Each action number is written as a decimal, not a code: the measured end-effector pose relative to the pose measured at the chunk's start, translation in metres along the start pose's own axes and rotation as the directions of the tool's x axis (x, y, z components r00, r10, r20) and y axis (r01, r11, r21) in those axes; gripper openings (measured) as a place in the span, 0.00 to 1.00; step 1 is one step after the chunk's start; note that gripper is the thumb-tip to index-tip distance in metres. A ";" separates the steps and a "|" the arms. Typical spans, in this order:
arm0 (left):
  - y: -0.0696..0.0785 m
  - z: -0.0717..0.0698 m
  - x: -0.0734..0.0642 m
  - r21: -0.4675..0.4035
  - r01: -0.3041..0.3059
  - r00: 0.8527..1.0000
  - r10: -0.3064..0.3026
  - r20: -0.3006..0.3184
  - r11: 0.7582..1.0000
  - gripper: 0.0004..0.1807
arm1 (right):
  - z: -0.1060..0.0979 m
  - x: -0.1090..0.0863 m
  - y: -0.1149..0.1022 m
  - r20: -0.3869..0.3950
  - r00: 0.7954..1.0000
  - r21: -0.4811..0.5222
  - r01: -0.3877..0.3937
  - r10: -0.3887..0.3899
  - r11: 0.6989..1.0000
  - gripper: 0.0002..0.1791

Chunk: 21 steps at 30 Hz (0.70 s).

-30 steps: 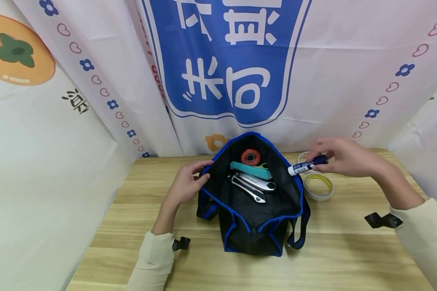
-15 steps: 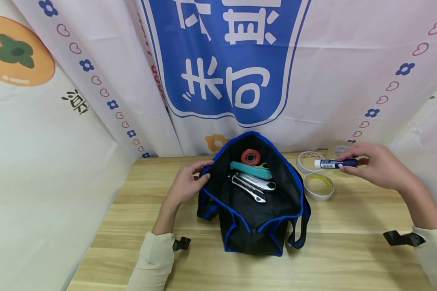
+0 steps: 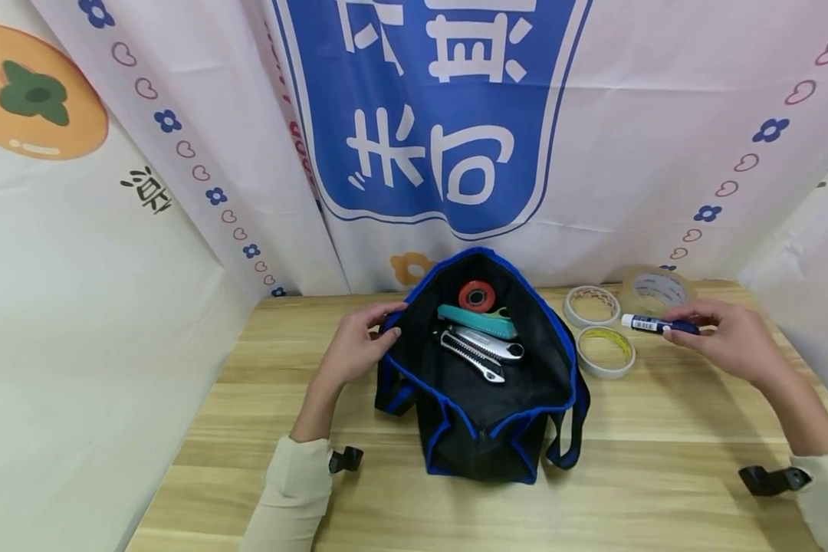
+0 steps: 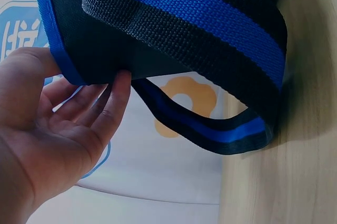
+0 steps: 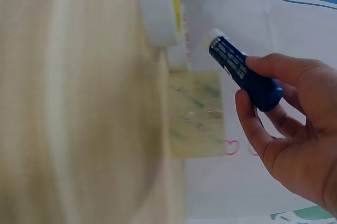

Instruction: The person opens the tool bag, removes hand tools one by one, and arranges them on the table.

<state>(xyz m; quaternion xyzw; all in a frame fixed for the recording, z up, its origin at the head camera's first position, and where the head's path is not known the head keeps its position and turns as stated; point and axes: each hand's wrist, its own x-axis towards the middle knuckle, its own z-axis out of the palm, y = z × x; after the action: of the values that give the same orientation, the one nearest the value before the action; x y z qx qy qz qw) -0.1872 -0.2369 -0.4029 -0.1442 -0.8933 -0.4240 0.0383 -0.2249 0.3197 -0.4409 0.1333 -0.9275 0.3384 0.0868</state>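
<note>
My left hand (image 3: pixel 353 345) pinches the blue-edged rim of an open black tool bag (image 3: pixel 455 452) at its left side. In the left wrist view the fingers (image 4: pixel 113 103) lie against the dark fabric beside a blue-striped strap (image 4: pixel 210 19). Inside the bag are a red wheel-like disc (image 3: pixel 477 296), a teal box cutter (image 3: pixel 479 321) and two silver utility knives (image 3: pixel 471 354). On the right, my right hand (image 3: pixel 738 337) holds a blue glue stick (image 3: pixel 652 324) with a white end between thumb and fingers. It is over the table, near the tape rolls.
Two narrow tape rolls (image 3: pixel 606 371) (image 3: pixel 571 310) stand right of the bag. Behind the glue stick is a wide clear tape roll (image 3: pixel 655 284). A printed cloth (image 3: pixel 628 169) hangs at the back of the wooden table (image 3: pixel 248 399). The bag's right strap (image 3: pixel 579 429) droops onto the table.
My right hand has carried the glue stick away from the bag's right rim, rightward and then lower, past the tape rolls. The left hand has stayed on the bag.
</note>
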 end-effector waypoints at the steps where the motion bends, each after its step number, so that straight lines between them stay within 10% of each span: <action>1: 0.000 0.000 0.000 0.000 -0.001 1.000 0.001 0.000 1.000 0.23 | 0.002 -0.001 0.002 0.003 1.000 -0.008 -0.017 0.017 1.000 0.12; 21: 0.004 -0.001 -0.001 0.011 -0.009 1.000 0.009 -0.006 1.000 0.23 | 0.032 -0.006 0.014 0.148 0.986 -0.111 -0.056 0.073 0.992 0.17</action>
<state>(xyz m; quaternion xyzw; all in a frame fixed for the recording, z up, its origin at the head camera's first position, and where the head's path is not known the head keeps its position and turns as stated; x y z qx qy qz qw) -0.1848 -0.2353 -0.3996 -0.1469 -0.8948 -0.4193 0.0439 -0.2254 0.3103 -0.4745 0.1237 -0.9519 0.2800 0.0119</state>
